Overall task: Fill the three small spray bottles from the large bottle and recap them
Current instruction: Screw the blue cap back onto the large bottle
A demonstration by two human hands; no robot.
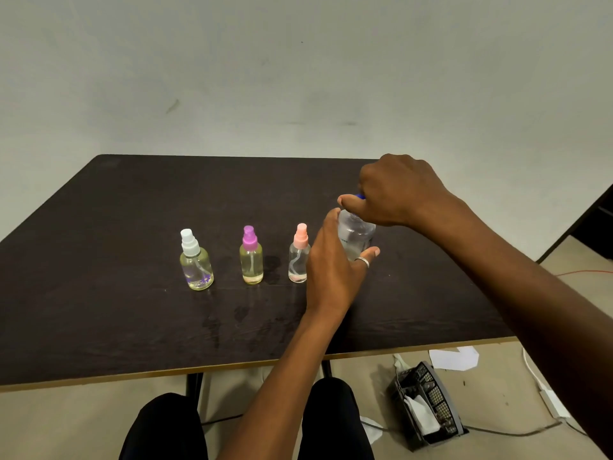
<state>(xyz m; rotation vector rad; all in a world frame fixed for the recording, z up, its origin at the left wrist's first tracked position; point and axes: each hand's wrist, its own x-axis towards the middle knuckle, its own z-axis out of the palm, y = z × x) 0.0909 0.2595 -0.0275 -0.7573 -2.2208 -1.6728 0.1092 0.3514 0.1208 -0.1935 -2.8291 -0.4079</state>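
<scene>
Fingers [371,252] of the left hand [331,270] wrap round the large bottle [356,232], upright on the table [132,227]. The right hand [398,190] grips its blue cap [360,196] from above. The three small spray bottles [251,260] stand capped in a row just to its left.

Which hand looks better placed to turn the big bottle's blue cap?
Probably the right hand: it grips the blue cap from above, while the left hand holds the large bottle steady.
</scene>
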